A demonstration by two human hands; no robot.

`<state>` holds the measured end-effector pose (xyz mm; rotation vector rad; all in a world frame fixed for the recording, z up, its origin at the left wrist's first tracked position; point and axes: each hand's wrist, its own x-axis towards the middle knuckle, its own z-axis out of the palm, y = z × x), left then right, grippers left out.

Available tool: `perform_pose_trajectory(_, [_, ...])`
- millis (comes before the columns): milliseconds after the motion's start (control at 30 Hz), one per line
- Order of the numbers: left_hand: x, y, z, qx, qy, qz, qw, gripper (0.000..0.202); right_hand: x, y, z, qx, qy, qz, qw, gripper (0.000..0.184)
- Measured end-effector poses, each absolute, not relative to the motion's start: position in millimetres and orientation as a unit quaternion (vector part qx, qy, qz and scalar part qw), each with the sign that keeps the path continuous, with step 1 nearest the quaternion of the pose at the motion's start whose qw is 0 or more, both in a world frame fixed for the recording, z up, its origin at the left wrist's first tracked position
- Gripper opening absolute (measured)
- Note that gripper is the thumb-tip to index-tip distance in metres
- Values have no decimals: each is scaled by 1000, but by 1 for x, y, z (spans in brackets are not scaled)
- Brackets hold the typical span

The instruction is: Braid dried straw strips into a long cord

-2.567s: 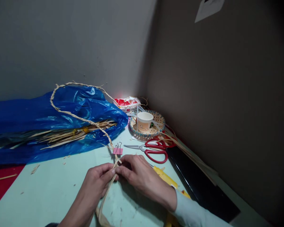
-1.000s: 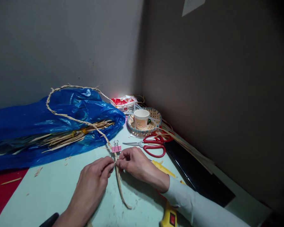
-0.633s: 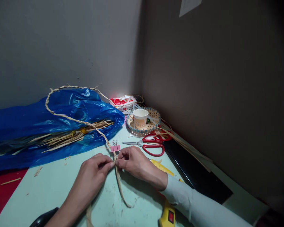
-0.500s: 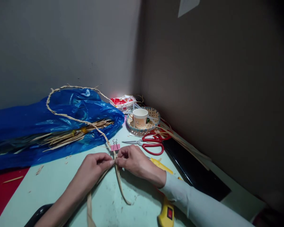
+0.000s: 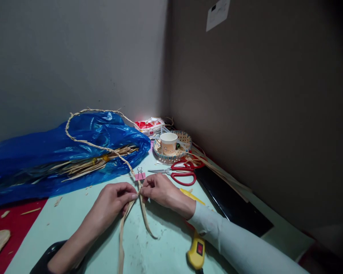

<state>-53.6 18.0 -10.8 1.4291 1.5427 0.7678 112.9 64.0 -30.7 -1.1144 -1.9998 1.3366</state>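
Note:
A long braided straw cord [image 5: 95, 145] loops over the blue bag and comes down to a pink binder clip [image 5: 140, 176] on the table. Just below the clip, loose flat straw strands [image 5: 145, 217] spread toward me. My left hand [image 5: 116, 199] pinches a strand between thumb and fingers; that strand's tail hangs down beside it. Close against it, my right hand [image 5: 160, 192] also pinches straw strands right under the clip. The fingertips of both hands nearly meet and partly hide the crossing of the strands.
Beyond my right hand lie red-handled scissors [image 5: 183, 178], a woven basket [image 5: 183, 150] with a paper cup [image 5: 168, 143] and a black flat object [image 5: 231, 201]. A yellow tool [image 5: 196, 253] is beside my right forearm. A blue plastic bag [image 5: 45, 140] holds a straw bundle [image 5: 88, 165].
Both hands stay pinched below the clip with only small finger shifts. A strand's tail under my left hand now hangs closer to the middle. The whole view has shifted slightly.

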Motion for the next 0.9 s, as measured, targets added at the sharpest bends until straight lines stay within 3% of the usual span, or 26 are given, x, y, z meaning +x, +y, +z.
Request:
perform_pose_trajectory(133, [-50,13,-6,580,639,338,376,17,113,63,-30,-416,-735,479,241,14])
perform_pose_trajectory(400, [-45,5,-10,559,613,338,445,19,111,66,-36,-415,-708,515,249,10])
perform_pose_trajectory(633, [-48,8,-20,576,637,310,406,23,110,67,-40,-417,-700,518,260,8])
perform_pose_trajectory(900, [-43,10,-22,523,666,309,434,24,110,67,-39,-416,-712,504,259,7])
